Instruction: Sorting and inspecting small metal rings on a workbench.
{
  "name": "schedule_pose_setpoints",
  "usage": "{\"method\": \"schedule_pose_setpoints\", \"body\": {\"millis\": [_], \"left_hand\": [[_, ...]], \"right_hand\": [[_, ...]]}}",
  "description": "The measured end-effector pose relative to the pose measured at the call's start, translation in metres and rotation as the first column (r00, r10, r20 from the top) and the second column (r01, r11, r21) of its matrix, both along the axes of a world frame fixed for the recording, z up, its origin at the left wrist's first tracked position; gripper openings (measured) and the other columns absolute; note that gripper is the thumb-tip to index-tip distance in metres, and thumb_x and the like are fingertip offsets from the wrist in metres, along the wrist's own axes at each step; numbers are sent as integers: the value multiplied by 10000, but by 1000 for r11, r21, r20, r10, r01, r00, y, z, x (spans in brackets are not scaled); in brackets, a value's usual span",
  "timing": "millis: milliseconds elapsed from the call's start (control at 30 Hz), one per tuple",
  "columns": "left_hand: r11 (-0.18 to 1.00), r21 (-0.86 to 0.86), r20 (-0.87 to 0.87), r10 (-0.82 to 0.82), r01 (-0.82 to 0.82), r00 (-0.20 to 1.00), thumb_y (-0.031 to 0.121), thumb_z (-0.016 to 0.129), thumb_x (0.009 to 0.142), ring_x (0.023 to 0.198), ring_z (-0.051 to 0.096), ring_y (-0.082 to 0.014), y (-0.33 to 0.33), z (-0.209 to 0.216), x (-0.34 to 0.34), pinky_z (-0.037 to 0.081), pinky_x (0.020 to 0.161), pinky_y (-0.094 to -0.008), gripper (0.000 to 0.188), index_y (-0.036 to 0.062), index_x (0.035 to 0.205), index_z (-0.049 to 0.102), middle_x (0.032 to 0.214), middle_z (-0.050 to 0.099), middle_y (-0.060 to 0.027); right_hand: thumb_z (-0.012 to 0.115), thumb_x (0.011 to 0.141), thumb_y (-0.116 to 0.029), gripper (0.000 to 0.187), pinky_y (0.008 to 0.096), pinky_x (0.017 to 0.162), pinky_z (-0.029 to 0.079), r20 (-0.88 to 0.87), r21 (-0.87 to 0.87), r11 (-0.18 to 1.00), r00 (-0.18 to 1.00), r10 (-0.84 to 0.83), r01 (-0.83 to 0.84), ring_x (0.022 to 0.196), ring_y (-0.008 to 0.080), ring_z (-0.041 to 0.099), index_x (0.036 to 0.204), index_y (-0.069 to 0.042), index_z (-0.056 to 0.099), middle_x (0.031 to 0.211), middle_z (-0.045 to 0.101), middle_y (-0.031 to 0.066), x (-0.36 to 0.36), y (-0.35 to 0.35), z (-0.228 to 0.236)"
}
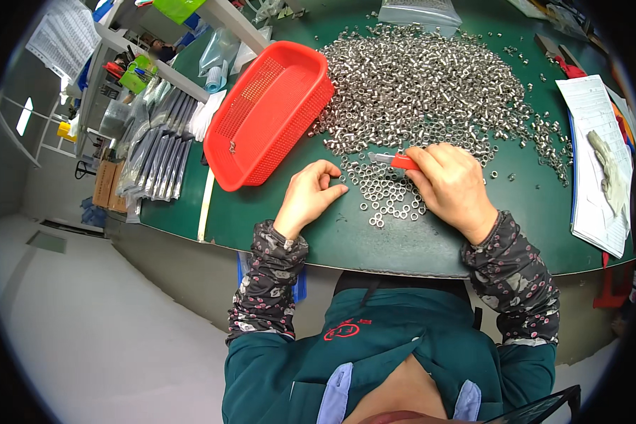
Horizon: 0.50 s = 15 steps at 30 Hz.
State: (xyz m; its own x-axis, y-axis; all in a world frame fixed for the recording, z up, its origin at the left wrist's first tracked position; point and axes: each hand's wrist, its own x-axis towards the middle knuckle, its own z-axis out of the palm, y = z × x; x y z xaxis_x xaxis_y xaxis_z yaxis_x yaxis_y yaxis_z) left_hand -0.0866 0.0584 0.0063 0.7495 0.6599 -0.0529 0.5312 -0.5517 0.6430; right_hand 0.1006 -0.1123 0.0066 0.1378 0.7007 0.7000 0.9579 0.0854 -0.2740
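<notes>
My right hand [449, 182] is closed around a utility knife with a red handle [404, 162]. Its grey blade [380, 157] points left over small metal rings. To the left, my left hand [307, 196] has its fingers curled, and a small metal ring [343, 179] shows between the tips of thumb and forefinger. Between and below the hands, loose metal rings [391, 189] lie spread flat on the green tabletop [339, 240]. Just beyond, a large pile of similar small metal rings [424, 85] covers the table.
A red perforated plastic basket [268, 116] stands left of the pile, with a few small pieces inside. Papers [593, 162] with a pale glove [604, 169] lie at the right. Far left are wrapped dark packages [159, 159]. A clear plastic bag [420, 13] sits behind the pile.
</notes>
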Motion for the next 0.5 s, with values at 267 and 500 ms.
{"method": "schedule_pose_setpoints", "body": {"millis": [267,500], "left_hand": [[989,-126,230,-51,81,972,63,648,843,599,394,-30,10,-8,1,351,519,-179,104,31,913,577,742,492,39],[320,-787,615,347,528,707,26,508,867,507,347,-47,16,2,23,258,403,-156,102,60,963,514,862,567,-86]], "right_hand": [[640,732,-18,307,398,647,457,-92,-49,999,996,14,-19,742,301,560,1025,-50,554,820,556,119,0,-1,-4],[671,785,-142,392,369,600,473,-96,-113,994,995,-2,-9,676,250,580,1160,-105,563,758,539,71,-7,-7,3]]}}
